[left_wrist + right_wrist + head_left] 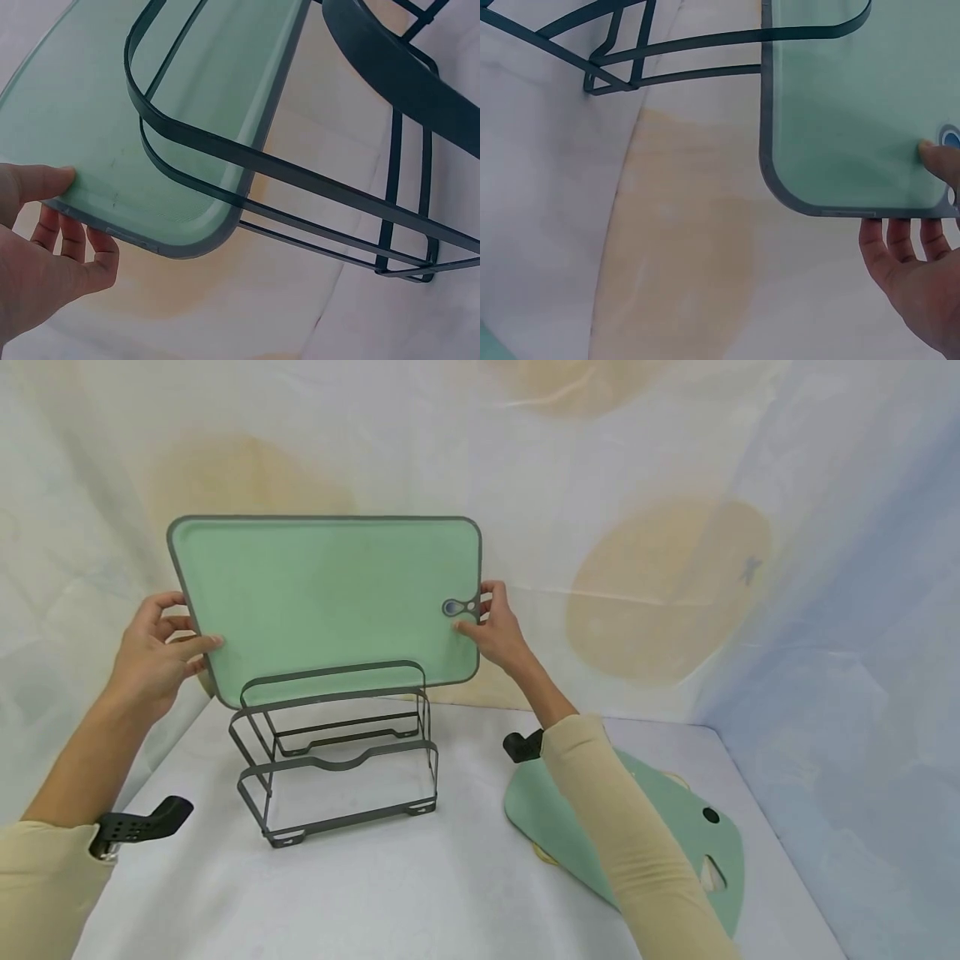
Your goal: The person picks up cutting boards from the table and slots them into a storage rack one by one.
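I am holding the green cutting board upright by its two short edges, its lower long edge sitting just behind the back loop of the dark wire rack. My left hand is gripping the board at about nine o'clock, thumb lying on the front face and fingers curled round behind the grey rim. My right hand is pinching the opposite edge at three o'clock, thumb pressing on the face right beside the small grey hanging hole, the other fingers wrapping behind. I judge that taking it at both ends like this is keeping the wide board level and stopping it from swinging against the rack's loops.

The rack is standing on the white cloth-covered table, directly below the board at six o'clock, with its slots running side to side so a board can stand in it on edge. At about four o'clock from the rack, partly under my right sleeve, another green board is lying flat on the table with something pale yellow peeking out beneath it.

I am finding no brand, label or readable writing on the board, the rack or the backdrop with its tan blotches
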